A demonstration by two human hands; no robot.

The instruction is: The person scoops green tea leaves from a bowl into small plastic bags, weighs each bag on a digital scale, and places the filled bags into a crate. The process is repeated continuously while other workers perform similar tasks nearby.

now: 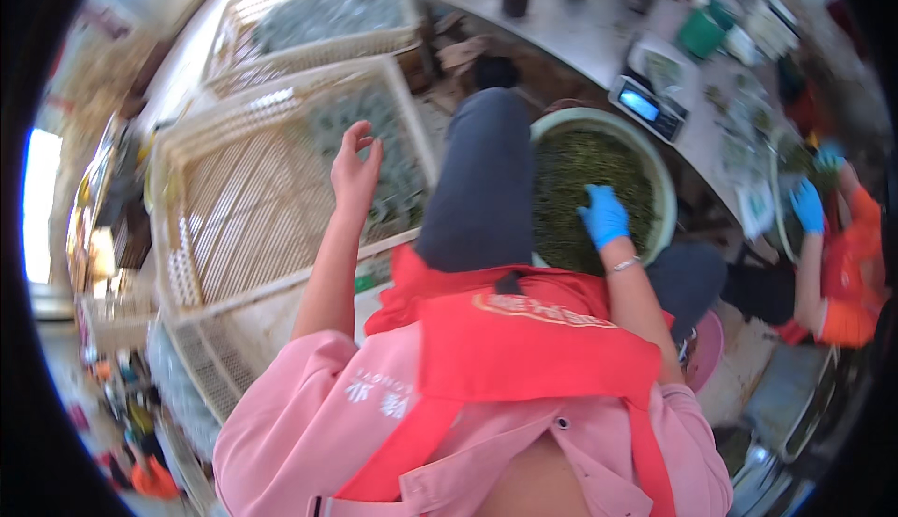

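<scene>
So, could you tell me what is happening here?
The person's blue-gloved right grip is on loose green material in a round tub. The bare left grip, apparently empty, is raised before a slatted crate partly filled with packets. A device with a lit screen is on the table. A co-worker is at the right.

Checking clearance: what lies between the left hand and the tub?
In the head view, packets, the crate rim and the person's leg lie between the left hand and the tub.
</scene>
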